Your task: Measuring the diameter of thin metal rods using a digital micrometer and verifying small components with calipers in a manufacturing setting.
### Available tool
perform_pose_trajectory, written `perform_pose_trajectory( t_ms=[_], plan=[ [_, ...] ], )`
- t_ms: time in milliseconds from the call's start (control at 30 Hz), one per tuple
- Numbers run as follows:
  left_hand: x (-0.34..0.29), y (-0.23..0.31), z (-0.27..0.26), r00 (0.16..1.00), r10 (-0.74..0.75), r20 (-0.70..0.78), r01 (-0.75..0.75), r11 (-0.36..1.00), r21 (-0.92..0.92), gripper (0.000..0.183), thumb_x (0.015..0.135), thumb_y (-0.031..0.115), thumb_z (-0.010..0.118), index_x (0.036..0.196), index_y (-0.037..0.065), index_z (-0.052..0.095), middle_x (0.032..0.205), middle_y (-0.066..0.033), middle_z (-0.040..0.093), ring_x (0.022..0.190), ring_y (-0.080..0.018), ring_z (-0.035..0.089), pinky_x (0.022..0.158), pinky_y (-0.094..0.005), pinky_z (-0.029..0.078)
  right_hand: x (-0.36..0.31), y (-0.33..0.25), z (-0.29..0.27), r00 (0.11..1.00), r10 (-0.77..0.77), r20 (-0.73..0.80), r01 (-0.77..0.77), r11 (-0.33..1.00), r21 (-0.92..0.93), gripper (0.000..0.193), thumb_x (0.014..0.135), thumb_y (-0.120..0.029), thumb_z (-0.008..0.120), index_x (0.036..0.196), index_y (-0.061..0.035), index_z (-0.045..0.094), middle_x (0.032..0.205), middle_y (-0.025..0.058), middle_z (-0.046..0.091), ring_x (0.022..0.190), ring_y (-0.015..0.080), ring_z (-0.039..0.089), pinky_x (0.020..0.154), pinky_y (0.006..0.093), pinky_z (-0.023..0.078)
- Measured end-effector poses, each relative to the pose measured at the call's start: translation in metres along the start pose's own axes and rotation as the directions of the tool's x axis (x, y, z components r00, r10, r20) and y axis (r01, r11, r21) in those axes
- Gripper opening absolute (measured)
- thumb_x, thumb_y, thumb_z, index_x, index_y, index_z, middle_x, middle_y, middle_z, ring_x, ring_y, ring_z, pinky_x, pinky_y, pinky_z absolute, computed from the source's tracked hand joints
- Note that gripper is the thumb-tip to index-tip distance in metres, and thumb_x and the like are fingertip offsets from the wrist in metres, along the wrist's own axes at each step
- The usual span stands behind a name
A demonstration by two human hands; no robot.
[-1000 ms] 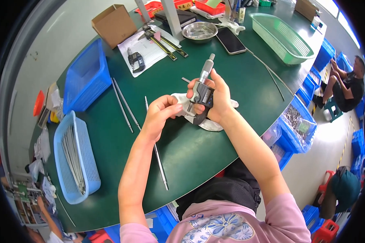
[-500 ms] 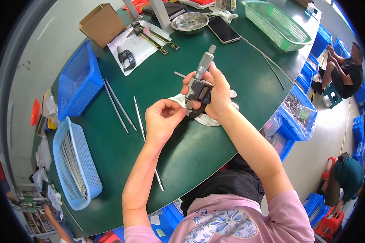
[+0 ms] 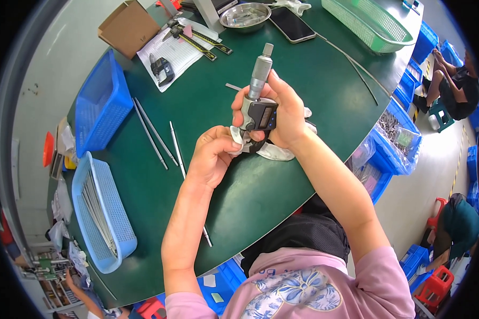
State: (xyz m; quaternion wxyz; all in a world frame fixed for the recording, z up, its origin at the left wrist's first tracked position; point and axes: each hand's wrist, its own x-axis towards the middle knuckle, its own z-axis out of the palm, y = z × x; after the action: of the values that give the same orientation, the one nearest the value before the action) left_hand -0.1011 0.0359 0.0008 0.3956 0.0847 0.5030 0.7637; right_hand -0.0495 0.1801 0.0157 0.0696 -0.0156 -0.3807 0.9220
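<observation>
My right hand [image 3: 287, 114] is closed around a digital micrometer [image 3: 261, 114], its silver thimble pointing up and away from me. With fingers pinched, my left hand [image 3: 214, 151] holds a small piece of white cloth [image 3: 236, 134] at the micrometer's jaws; how the cloth sits between the jaw faces is partly hidden by my fingertips. Below the micrometer, a white cloth, perhaps a glove [image 3: 275, 152], lies on the green table. A thin metal rod [image 3: 176, 146] with stepped ends lies left of my left hand and passes under its wrist.
Two more rods [image 3: 153, 133] lie further left, near a blue bin [image 3: 104, 103] and a light-blue basket [image 3: 127, 234] of rods. Calipers [image 3: 197, 45], paper, a metal bowl [image 3: 245, 26], a phone [image 3: 292, 25] and a green basket [image 3: 378, 45] stand along the back. People sit at right.
My left fingers have drawn in around the white cloth at the jaws, the thumb now pressed over it. The micrometer has turned slightly more upright. The whole view has shifted a little.
</observation>
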Motion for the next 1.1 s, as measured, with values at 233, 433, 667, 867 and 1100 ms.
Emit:
perform_pose_trajectory(
  t_ms=[233, 433, 667, 867, 1100],
  plan=[
    [-0.004, 0.003, 0.001, 0.972, -0.137, 0.191, 0.152, 0.986, -0.066, 0.011, 0.06, 0.0, 0.051, 0.056, 0.007, 0.043, 0.064, -0.0059, 0.053, 0.06, -0.0134, 0.047, 0.061, -0.0243, 0.039, -0.004, -0.003, -0.005, 0.974, 0.008, 0.227, -0.014, 1.0, 0.021, 0.063, 0.079, -0.056, 0.027, 0.078, -0.0001, 0.056, 0.063, 0.0112, 0.057, 0.047, 0.0133, 0.05, 0.034, 0.0201, 0.033],
    [-0.012, 0.005, 0.027, 0.983, -0.139, 0.12, 0.159, 0.973, -0.169, 0.006, 0.065, 0.0, 0.046, 0.066, 0.005, 0.049, 0.071, -0.0081, 0.055, 0.068, -0.0166, 0.054, 0.067, -0.0276, 0.043, -0.007, -0.003, -0.005, 0.954, 0.008, 0.299, 0.001, 1.0, -0.029, 0.068, 0.08, -0.059, 0.021, 0.078, 0.0013, 0.054, 0.063, 0.0154, 0.056, 0.043, 0.0152, 0.046, 0.032, 0.0214, 0.032],
    [-0.008, -0.003, -0.007, 0.967, -0.079, 0.243, 0.113, 0.985, -0.129, 0.036, 0.069, 0.009, 0.052, 0.103, -0.001, 0.047, 0.087, -0.0108, 0.056, 0.08, -0.0173, 0.055, 0.07, -0.027, 0.045, -0.006, -0.005, -0.007, 0.951, -0.075, 0.299, 0.065, 0.997, 0.042, 0.064, 0.079, -0.056, 0.027, 0.079, 0.0005, 0.057, 0.064, 0.01, 0.058, 0.048, 0.0119, 0.051, 0.035, 0.0193, 0.034],
    [-0.013, 0.002, 0.002, 0.988, 0.081, 0.135, -0.087, 0.995, 0.041, 0.01, 0.071, 0.004, 0.057, 0.078, 0.005, 0.049, 0.073, -0.0038, 0.054, 0.068, -0.0106, 0.051, 0.06, -0.0229, 0.04, -0.007, -0.008, -0.008, 0.96, -0.143, 0.241, 0.189, 0.965, -0.179, 0.063, 0.082, -0.051, 0.022, 0.079, 0.003, 0.054, 0.064, 0.0161, 0.056, 0.045, 0.0156, 0.049, 0.033, 0.021, 0.034],
    [-0.009, 0.01, -0.001, 0.987, 0.011, 0.158, -0.039, 0.984, 0.175, 0.012, 0.067, -0.006, 0.056, 0.074, 0.003, 0.05, 0.076, -0.0007, 0.051, 0.067, -0.0079, 0.05, 0.058, -0.0195, 0.04, -0.006, -0.007, -0.009, 0.958, -0.075, 0.277, 0.123, 0.98, -0.158, 0.061, 0.082, -0.051, 0.024, 0.079, 0.0023, 0.053, 0.065, 0.0153, 0.056, 0.045, 0.0153, 0.049, 0.034, 0.0201, 0.035]
  ],
)
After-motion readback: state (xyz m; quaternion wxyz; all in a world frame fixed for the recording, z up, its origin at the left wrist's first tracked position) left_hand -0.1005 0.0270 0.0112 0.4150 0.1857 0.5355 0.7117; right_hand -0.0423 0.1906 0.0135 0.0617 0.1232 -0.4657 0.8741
